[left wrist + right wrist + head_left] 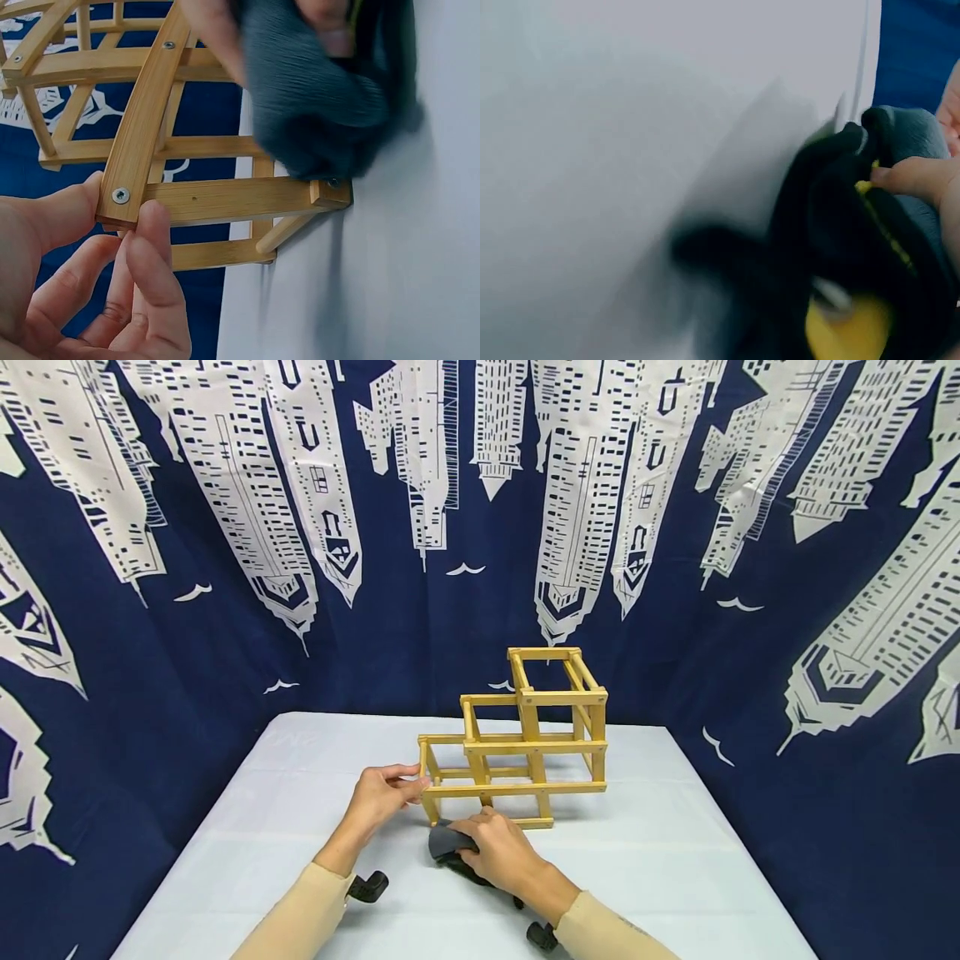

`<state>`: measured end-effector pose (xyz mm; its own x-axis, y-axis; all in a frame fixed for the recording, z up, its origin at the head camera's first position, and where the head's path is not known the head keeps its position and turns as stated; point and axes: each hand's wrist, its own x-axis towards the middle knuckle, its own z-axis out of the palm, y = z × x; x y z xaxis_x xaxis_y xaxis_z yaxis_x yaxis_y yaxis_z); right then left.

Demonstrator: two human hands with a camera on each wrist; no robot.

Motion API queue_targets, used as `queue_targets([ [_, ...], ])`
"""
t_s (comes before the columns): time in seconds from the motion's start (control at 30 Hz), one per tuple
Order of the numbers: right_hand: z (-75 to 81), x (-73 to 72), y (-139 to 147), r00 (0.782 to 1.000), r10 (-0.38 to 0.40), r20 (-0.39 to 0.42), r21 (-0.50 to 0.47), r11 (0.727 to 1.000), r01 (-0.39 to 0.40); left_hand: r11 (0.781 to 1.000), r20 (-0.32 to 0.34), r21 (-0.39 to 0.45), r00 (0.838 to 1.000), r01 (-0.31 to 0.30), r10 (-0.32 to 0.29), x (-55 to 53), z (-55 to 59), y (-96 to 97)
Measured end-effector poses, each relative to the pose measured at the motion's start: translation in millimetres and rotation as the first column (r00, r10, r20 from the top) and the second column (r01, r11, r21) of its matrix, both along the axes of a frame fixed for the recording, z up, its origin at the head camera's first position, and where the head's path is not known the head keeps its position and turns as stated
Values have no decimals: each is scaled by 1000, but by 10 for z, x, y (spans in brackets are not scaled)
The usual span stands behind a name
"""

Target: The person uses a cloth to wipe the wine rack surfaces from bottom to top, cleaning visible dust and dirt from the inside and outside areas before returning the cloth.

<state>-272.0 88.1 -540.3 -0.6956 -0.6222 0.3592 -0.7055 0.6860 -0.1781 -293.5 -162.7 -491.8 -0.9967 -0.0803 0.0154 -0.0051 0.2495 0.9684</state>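
Note:
A stepped wooden rack (534,747) of pale slats and rods, with screws at its joints, stands on the white table. At its lowest left end, my left hand (382,795) pinches a slat's end between thumb and fingers; the left wrist view shows the screwed slat (142,127) there. My right hand (504,850) grips a bunched cloth item (447,842), grey and black, in front of the rack's lower left foot. Yellow edging and a yellow patch (847,330) show on it in the right wrist view. Its exact kind is unclear. In the left wrist view the grey cloth (315,97) covers part of the rack's lower bar.
The white-covered table (645,877) reaches out on both sides of the rack. Behind it hangs a navy curtain (420,652) printed with white buildings. Black wrist-camera pieces (369,887) stick out beside both sleeves.

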Motion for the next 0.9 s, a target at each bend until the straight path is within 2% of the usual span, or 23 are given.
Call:
queue_targets([
  [0.1,31,35,0,999,-33,-35,-98,995,29,1000,-6,-9,1000,4,-4,14,5,-13],
  [0.17,60,45,-30,993,-49,-107,-162,986,31,1000,-14,-23,1000,9,-9,17,13,-24],
  [0.27,66,39,-126,966,-72,-246,-207,978,20,999,-17,-44,1000,17,-18,22,8,-46],
  [0.4,18,16,-304,922,-95,-375,-178,984,29,997,-14,-81,1000,10,-11,28,-6,-51],
  [0.57,-27,30,-470,896,-111,-429,-46,994,101,993,-19,-120,1000,2,-4,35,2,-31],
  [0.67,-32,56,-507,900,-120,-419,54,986,157,993,-18,-120,1000,3,-5,43,12,-31],
  [0.8,-25,67,-501,931,-123,-344,148,972,184,994,-16,-108,1000,2,-4,54,17,-33],
  [0.9,-2,56,-484,951,-118,-285,167,971,171,994,-14,-108,1000,9,-11,60,9,-33],
])
